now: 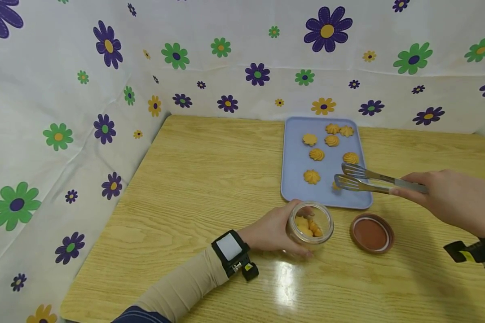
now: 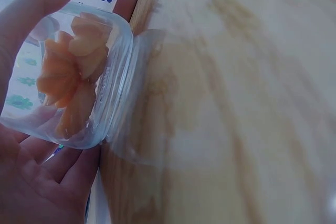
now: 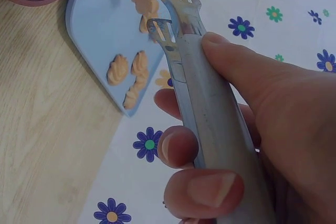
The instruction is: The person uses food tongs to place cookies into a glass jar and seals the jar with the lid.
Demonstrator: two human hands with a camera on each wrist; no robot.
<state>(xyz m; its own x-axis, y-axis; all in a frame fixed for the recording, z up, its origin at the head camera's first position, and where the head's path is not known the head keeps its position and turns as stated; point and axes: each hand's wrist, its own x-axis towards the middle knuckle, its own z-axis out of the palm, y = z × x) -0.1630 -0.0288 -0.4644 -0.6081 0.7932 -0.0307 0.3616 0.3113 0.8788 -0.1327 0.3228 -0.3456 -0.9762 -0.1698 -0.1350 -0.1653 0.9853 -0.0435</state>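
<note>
My left hand (image 1: 272,229) curls around the side of a clear glass jar (image 1: 312,245), which stands with its open mouth upward. Several swirled cookies (image 2: 58,72) lie inside it, seen through the glass in the left wrist view. With my right hand (image 1: 452,199) I grip metal tongs (image 3: 207,93), thumb along one arm and fingers around the other. The tongs' slotted tips are spread apart above the lower right part of a blue tray (image 1: 294,188). One cookie (image 1: 337,185) shows partly beneath the nearer tip. Several more cookies (image 1: 311,176) are scattered over the tray.
A reddish-brown round lid (image 1: 372,234) lies on the wooden table (image 1: 210,179), right of the jar and just below the tray. A white flower-print cloth (image 1: 234,58) rises behind the table and along its left side.
</note>
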